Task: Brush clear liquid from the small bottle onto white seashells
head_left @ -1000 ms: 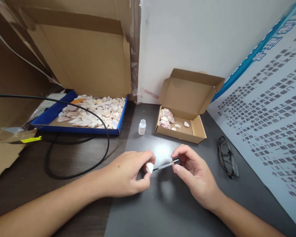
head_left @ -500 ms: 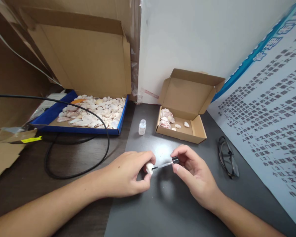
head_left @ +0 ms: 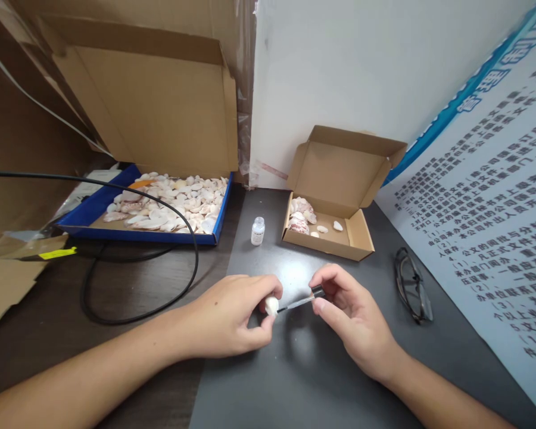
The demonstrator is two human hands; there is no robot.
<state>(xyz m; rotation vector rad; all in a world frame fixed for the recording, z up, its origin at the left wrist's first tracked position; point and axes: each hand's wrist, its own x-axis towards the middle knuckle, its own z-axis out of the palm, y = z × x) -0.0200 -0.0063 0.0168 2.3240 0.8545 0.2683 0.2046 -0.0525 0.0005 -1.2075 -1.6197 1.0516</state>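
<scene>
My left hand (head_left: 230,316) pinches a small white shell (head_left: 271,305) between thumb and fingers, just above the dark table (head_left: 295,381). In my right hand (head_left: 352,319) I hold a thin brush with a black cap (head_left: 304,298); its tip touches the shell. A small open bottle (head_left: 258,230) with white liquid stands behind the hands. To its right, a small open cardboard box (head_left: 339,220) holds a few shells.
A blue tray (head_left: 84,217) heaped with several pale shells lies at the back left, under a large cardboard flap. A black cable (head_left: 192,262) loops across the table on the left. Folded glasses (head_left: 411,286) lie at right beside a printed poster (head_left: 495,208).
The brush tip has shifted slightly on the shell; both hands stay almost where they were.
</scene>
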